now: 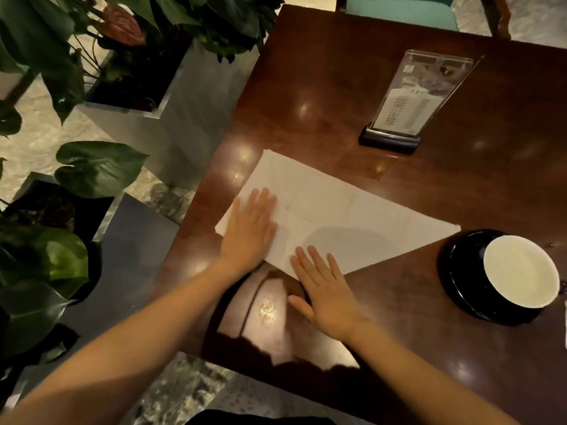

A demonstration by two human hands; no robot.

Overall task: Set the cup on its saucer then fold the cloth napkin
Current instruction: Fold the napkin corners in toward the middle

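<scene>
A white cloth napkin [343, 210] lies flat on the dark wooden table [337, 96], folded into a long rectangle that runs from the left edge toward the right. My left hand [251, 228] presses flat on its left end with straight fingers. My right hand [325, 289] lies flat with its fingertips on the napkin's near edge and its palm on the wood. At the right, a cup [521, 271], white inside, sits on a black saucer [454, 271], apart from both hands.
An acrylic menu stand [408, 99] on a dark base stands behind the napkin. A teal chair [402, 7] is at the far side. Leafy plants in metal planters [147, 118] crowd the left beside the table edge. Stone floor shows below.
</scene>
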